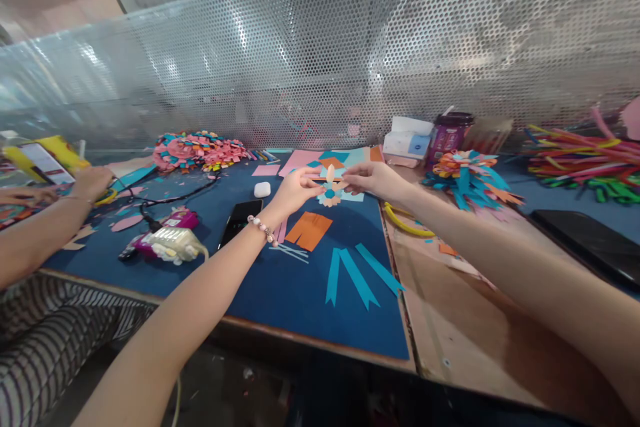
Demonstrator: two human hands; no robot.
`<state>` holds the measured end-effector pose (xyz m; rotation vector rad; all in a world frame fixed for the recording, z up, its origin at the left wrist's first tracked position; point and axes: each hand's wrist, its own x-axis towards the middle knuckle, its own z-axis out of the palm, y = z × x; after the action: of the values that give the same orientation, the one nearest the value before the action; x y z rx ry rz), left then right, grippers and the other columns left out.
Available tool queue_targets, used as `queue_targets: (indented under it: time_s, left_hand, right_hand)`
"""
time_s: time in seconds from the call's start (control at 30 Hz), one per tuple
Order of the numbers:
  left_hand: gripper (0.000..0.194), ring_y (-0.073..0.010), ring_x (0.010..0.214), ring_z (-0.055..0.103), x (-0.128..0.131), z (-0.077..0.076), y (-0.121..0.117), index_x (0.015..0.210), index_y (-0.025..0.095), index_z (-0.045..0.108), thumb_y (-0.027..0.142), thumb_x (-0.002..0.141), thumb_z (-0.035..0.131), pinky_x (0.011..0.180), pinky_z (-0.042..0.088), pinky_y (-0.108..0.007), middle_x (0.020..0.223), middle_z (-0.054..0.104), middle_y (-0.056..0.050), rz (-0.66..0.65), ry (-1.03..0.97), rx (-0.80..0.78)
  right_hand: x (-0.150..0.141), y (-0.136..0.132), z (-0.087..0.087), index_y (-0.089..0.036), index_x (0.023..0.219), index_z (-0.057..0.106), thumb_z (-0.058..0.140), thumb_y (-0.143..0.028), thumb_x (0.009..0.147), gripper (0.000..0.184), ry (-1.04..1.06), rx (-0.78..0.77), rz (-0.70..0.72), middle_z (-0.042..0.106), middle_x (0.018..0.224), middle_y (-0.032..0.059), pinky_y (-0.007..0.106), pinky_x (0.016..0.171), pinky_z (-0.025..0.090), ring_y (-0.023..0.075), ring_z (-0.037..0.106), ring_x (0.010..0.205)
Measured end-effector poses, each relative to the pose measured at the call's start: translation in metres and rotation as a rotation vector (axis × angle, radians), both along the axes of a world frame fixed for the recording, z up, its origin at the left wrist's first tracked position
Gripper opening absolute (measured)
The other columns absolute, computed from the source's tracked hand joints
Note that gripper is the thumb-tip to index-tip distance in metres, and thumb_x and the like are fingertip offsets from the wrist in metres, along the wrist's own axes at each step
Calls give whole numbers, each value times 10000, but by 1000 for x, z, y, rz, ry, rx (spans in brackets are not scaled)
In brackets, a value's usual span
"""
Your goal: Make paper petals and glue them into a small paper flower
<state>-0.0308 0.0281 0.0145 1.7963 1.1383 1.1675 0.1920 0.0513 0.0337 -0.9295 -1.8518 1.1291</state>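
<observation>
Between my two hands, above the blue table mat, is a small paper flower (330,193) with peach and light-blue petals and a teal centre. The fingers of my left hand (296,192) pinch its left side. On its right side, the fingertips of my right hand (373,180) close on a peach petal. Below the hands lie an orange paper piece with slits (309,230) and several teal paper strips (356,273) with notched ends. Thin pale strips (290,252) rest near the orange piece. Pink, teal and orange paper sheets (300,163) are spread behind the flower.
A glue gun (170,240), a phone (241,220) and a white earbud case (262,189) lie leftward. Flower piles (200,150) stand behind. A co-worker's hand (93,183) is at far left. Rightward are a purple cup (450,137), teal-orange bundle (467,177) and black tablet-like object (590,240).
</observation>
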Motion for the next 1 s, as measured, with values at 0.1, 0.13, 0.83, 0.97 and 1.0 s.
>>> queue_targets:
  time_s: [0.1,0.13,0.83,0.97,1.0]
  left_hand:
    - [525,-156,786,643,0,2,-2,1215,142,519,224,736,716,790,502,-337,802,682,-53,25,-23,9]
    - [525,-155,781,642,0,2,-2,1213,139,520,223,733,718,787,502,-333,800,681,-54,26,-30,9]
    - [550,-157,787,645,-3,-2,3,1206,128,534,223,706,742,764,530,-347,920,662,-95,-66,-69,-95]
    - [569,-142,734,639,-4,-3,5,1217,136,523,188,696,745,736,527,-336,859,664,-70,-62,-95,-112]
    - [583,-141,725,639,-4,-3,6,1225,137,518,178,691,748,733,527,-336,851,665,-68,-59,-98,-117]
  right_hand:
    - [-4,-3,-3,-160,974,675,687,-447,766,355,-39,5,36,714,937,85,236,625,538,143,659,755]
    - [-5,-4,-5,-157,944,680,692,-456,757,353,-65,4,56,714,928,84,227,609,531,143,656,755]
    - [-19,-4,-32,-123,784,678,720,-355,741,240,85,-113,-42,686,727,55,224,630,510,117,621,662]
    - [-20,-1,-37,-124,794,670,719,-381,742,267,100,-119,-31,683,713,48,225,630,509,114,618,642]
    - [-20,-1,-38,-123,795,668,720,-386,741,273,107,-116,-28,681,707,47,227,629,509,113,617,635]
